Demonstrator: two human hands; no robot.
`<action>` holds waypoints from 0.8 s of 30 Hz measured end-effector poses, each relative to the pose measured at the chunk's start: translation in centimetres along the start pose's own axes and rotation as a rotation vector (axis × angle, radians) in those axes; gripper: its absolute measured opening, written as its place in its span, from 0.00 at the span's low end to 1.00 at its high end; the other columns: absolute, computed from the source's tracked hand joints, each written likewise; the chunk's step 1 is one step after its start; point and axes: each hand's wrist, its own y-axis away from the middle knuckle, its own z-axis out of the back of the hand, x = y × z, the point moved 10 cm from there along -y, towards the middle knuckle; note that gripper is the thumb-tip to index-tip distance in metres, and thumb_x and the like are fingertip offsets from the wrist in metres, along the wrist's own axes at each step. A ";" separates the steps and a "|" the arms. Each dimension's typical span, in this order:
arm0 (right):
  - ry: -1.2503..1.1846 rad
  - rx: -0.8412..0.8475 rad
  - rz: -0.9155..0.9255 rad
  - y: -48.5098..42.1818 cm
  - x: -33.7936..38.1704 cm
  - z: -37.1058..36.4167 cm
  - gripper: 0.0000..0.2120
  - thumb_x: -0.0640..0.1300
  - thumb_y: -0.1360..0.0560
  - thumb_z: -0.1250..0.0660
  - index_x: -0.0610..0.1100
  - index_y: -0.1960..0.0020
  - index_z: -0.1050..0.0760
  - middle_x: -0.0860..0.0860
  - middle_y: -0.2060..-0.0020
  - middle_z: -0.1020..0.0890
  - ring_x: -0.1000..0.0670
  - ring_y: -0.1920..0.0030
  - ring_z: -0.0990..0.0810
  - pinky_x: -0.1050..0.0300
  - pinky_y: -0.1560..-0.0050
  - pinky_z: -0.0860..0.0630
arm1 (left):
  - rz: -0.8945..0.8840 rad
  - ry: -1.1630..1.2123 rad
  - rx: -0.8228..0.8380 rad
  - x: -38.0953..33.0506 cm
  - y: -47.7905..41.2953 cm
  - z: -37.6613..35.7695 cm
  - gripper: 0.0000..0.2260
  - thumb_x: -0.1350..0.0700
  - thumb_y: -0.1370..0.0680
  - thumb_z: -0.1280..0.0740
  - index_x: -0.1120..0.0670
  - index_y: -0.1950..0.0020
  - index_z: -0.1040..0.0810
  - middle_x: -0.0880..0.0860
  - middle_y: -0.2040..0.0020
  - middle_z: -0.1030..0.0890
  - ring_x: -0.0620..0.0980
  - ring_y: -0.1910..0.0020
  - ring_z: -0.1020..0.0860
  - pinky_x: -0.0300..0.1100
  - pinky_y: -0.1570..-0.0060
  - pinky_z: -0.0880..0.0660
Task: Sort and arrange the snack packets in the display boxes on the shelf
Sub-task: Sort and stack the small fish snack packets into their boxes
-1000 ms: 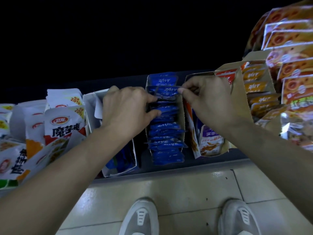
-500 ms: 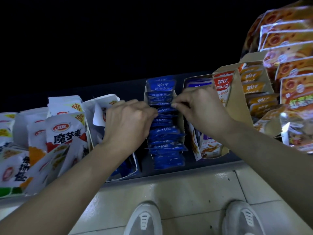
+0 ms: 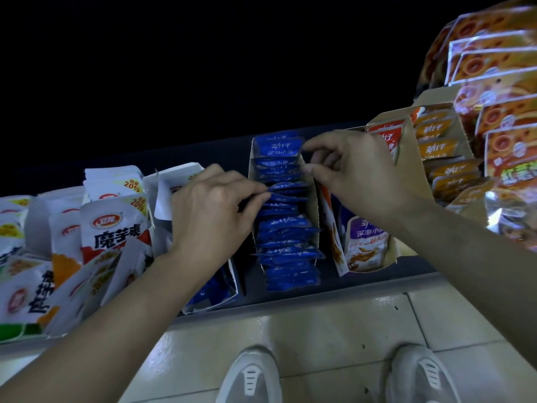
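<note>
A narrow cardboard display box point(image 3: 316, 205) stands on the shelf, filled with a row of several blue snack packets point(image 3: 286, 245). My left hand point(image 3: 215, 213) reaches in from the left, its curled fingertips pinching the edges of blue packets in the middle of the row. At the far end of the same row, my right hand point(image 3: 360, 173) comes in from the right. Its thumb and forefinger pinch the right edge of the upright blue packets there.
A white box point(image 3: 162, 196) with blue packets sits under my left hand, with white and orange packets point(image 3: 113, 228) further left. Right of the blue box is a box of purple packets point(image 3: 366, 242), then orange packets point(image 3: 441, 146). Floor tiles and my shoes lie below the shelf edge.
My right hand has lifted toward the far end of the blue row and spread its thumb and forefinger. My left hand stays pinching in the middle of the row.
</note>
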 end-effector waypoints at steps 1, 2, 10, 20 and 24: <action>0.032 0.016 0.035 -0.2 0.2 -0.3 0.09 0.43 0.24 0.28 0.43 0.45 0.17 0.51 0.58 0.19 0.56 0.59 0.23 0.63 0.57 0.26 | 0.005 -0.008 0.003 0.0 0.0 0.0 0.07 0.48 0.21 0.28 0.49 0.52 0.12 0.45 0.60 0.16 0.49 0.61 0.23 0.42 0.69 0.29; 0.063 0.033 0.077 -0.5 0.5 -0.7 0.08 0.43 0.24 0.29 0.43 0.47 0.16 0.51 0.58 0.18 0.54 0.59 0.24 0.57 0.57 0.25 | 0.011 -0.018 0.003 -0.1 -0.1 0.0 0.07 0.48 0.21 0.29 0.49 0.52 0.12 0.45 0.61 0.16 0.49 0.61 0.23 0.40 0.68 0.32; 0.062 0.077 0.090 -1.1 0.5 -1.5 0.06 0.41 0.20 0.35 0.41 0.50 0.20 0.48 0.57 0.18 0.49 0.57 0.20 0.50 0.56 0.23 | 0.038 -0.129 0.006 -0.2 -0.1 0.2 0.07 0.50 0.22 0.28 0.50 0.54 0.13 0.48 0.65 0.17 0.51 0.62 0.23 0.38 0.67 0.39; 0.082 0.001 0.149 3.4 3.9 2.6 0.05 0.44 0.29 0.23 0.45 0.56 0.17 0.52 0.63 0.17 0.64 0.62 0.27 0.85 0.41 0.50 | 0.123 0.075 0.045 1.0 1.0 1.4 0.07 0.47 0.25 0.26 0.48 0.51 0.14 0.43 0.58 0.16 0.48 0.56 0.25 0.45 0.58 0.26; 0.080 0.220 0.142 4.9 3.3 -0.4 0.17 0.54 0.29 0.30 0.46 0.45 0.16 0.53 0.54 0.16 0.51 0.51 0.23 0.57 0.47 0.24 | 0.064 0.026 0.148 0.6 1.6 0.0 0.09 0.46 0.23 0.31 0.46 0.48 0.13 0.43 0.53 0.15 0.51 0.53 0.25 0.48 0.53 0.31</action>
